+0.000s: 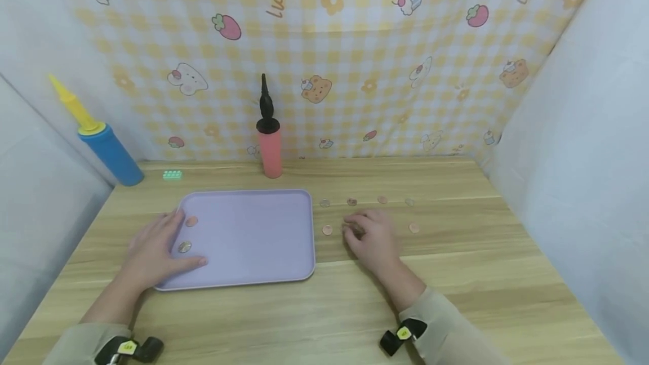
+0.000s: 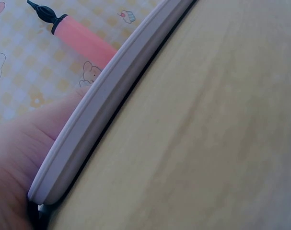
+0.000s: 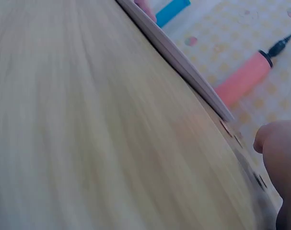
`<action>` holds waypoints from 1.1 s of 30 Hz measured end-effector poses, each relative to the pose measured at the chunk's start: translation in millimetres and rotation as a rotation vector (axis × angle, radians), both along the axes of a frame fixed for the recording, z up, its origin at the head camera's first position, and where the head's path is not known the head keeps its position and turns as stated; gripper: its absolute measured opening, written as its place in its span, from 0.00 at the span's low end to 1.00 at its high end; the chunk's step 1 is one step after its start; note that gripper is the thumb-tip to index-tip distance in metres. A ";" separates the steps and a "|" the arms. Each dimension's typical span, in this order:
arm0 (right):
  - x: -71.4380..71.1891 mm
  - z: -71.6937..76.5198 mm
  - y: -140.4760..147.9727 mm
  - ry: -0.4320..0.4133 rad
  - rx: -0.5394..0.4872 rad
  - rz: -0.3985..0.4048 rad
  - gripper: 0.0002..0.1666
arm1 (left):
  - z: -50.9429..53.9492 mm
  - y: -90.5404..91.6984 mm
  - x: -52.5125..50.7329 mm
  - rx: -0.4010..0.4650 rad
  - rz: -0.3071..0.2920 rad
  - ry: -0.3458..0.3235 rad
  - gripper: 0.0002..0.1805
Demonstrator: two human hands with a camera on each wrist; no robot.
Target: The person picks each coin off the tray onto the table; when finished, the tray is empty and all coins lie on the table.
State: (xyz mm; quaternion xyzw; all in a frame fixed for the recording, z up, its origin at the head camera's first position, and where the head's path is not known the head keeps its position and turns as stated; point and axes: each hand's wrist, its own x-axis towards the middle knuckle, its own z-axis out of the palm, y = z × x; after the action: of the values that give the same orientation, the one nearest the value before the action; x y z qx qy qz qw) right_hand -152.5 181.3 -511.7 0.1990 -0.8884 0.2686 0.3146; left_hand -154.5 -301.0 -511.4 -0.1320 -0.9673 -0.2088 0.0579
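My left hand (image 1: 157, 249) rests over the left end of a lilac tray (image 1: 248, 241), thumb stretched across its floor and fingers along the rim. Two coins lie on the tray beside that hand: a copper coin (image 1: 191, 221) and a silvery coin (image 1: 185, 247). Right of the tray, my right hand (image 1: 374, 239) is low over the wooden table, thumb and forefinger pinching what looks like a coin (image 1: 345, 226), mostly hidden. A copper coin (image 1: 327, 230) lies just left of it. In the right wrist view only part of the right hand (image 3: 282, 163) shows.
Several coins lie in a row behind the right hand, among them a dark coin (image 1: 352, 201); another coin (image 1: 414, 228) is to its right. At the back stand a pink pump (image 1: 271, 154) and a blue pump (image 1: 114, 156), with a mint toy brick (image 1: 172, 174) between them.
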 end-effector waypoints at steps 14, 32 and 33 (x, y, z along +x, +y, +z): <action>7.4 7.1 -73.3 0.083 0.130 0.115 0.07 | 5.0 3.0 2.0 0.004 -0.007 -0.010 0.75; 4.6 12.3 -114.7 0.233 0.204 0.138 0.06 | 5.2 2.6 0.1 0.015 -0.006 0.006 0.79; 4.0 12.7 -117.8 0.249 0.208 0.137 0.06 | 4.8 2.6 -0.1 0.012 -0.006 0.007 0.79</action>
State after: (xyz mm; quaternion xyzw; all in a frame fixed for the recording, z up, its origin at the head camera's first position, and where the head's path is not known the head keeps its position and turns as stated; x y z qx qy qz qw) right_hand -148.5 63.5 -499.0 0.3225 -0.8498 0.1695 0.3809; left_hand -154.5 -298.4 -506.6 -0.1355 -0.9654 -0.2141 0.0617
